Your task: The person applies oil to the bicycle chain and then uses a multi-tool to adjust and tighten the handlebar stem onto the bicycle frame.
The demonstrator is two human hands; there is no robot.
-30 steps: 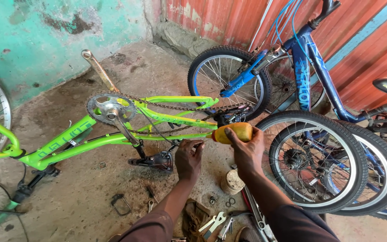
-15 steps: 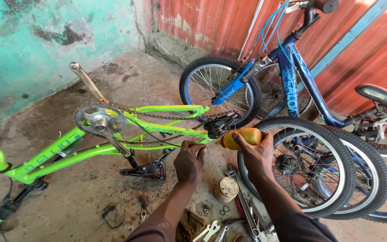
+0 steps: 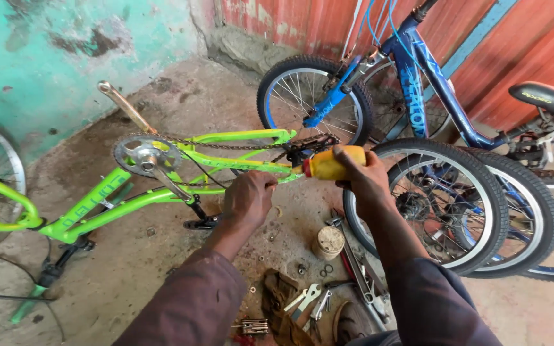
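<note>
Since the earlier frame your right hand (image 3: 361,176) stays closed around the yellow tool handle (image 3: 326,164) at the green frame's (image 3: 161,192) rear end. Your left hand (image 3: 248,198), fingers curled, touches the frame just beside it, above scattered wrenches (image 3: 309,300) on the floor.

Left hand (image 3: 248,198) now closed on the green frame (image 3: 226,163); yellow handle (image 3: 328,164) lowered slightly.
</note>
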